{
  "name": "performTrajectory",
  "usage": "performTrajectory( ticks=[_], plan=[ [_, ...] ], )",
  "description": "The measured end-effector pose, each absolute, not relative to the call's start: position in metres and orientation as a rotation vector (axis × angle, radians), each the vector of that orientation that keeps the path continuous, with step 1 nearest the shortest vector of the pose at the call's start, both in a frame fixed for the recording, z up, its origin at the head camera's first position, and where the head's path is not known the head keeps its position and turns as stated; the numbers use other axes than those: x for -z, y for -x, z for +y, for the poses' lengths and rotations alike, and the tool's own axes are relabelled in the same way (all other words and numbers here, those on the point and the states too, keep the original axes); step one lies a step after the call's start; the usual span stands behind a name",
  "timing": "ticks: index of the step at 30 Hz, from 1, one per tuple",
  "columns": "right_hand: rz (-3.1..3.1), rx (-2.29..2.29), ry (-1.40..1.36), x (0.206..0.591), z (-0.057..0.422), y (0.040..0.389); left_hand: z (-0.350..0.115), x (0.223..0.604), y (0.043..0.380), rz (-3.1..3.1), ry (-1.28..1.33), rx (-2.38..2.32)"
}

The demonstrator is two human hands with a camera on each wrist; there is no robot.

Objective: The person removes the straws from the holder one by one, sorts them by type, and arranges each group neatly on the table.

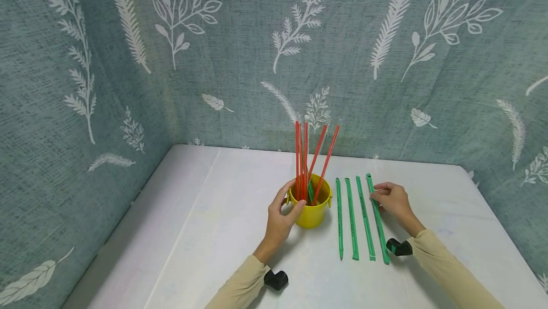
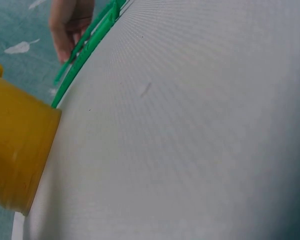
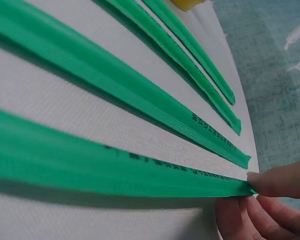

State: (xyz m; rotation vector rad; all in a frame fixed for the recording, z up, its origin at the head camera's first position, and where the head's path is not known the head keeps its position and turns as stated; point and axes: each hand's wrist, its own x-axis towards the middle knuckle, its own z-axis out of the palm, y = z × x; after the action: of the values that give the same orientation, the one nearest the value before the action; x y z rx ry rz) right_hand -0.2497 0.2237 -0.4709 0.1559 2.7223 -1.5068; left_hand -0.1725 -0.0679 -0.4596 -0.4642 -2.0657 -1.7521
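In the head view, your left hand (image 1: pixel 279 221) grips the yellow bucket (image 1: pixel 311 217) by its left side, thumb on the near rim and fingers apart from it around the far-left part. The bucket stands upright on the white table (image 1: pixel 227 214), with several red straws (image 1: pixel 306 157) leaning out of it and a green piece (image 1: pixel 310 192) among them. To its right, three green packets (image 1: pixel 351 218) lie side by side, running near to far; just right of those is the rightmost green packet (image 1: pixel 378 223), its far end pinched in your right hand (image 1: pixel 395 202). Patterned cloth (image 1: pixel 244 76) hangs behind the table. In the left wrist view, you see the bucket's side at the left, and beyond it your right hand at the green packets; how your left fingers press cannot be told from here. In the right wrist view, your thumb is clamped on the tip of the rightmost green packet, other fingers bent below it, dark print running along its edge.
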Motion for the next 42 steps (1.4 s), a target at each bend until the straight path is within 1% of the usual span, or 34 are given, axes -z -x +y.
performTrajectory(
  ticks=[11, 22, 34, 37, 42],
  plan=[
    [2.941, 1.320, -0.020, 0.476, 0.224, 0.249, -0.067, 0.459, 0.173, -2.056, 0.473, 1.758],
    [2.991, 1.228, -0.043, 0.475, 0.224, 0.247, -0.068, 0.460, 0.173, -2.059, 0.467, 1.767],
    [2.939, 1.375, -0.032, 0.466, 0.220, 0.248, -0.066, 0.458, 0.172, -2.059, 0.465, 1.767],
    [2.911, 1.442, 0.018, 0.475, 0.221, 0.256, -0.066, 0.458, 0.172, -2.062, 0.466, 1.765],
    [2.924, 1.437, 0.103, 0.507, 0.226, 0.278, -0.066, 0.458, 0.172, -2.074, 0.459, 1.770]
  ],
)
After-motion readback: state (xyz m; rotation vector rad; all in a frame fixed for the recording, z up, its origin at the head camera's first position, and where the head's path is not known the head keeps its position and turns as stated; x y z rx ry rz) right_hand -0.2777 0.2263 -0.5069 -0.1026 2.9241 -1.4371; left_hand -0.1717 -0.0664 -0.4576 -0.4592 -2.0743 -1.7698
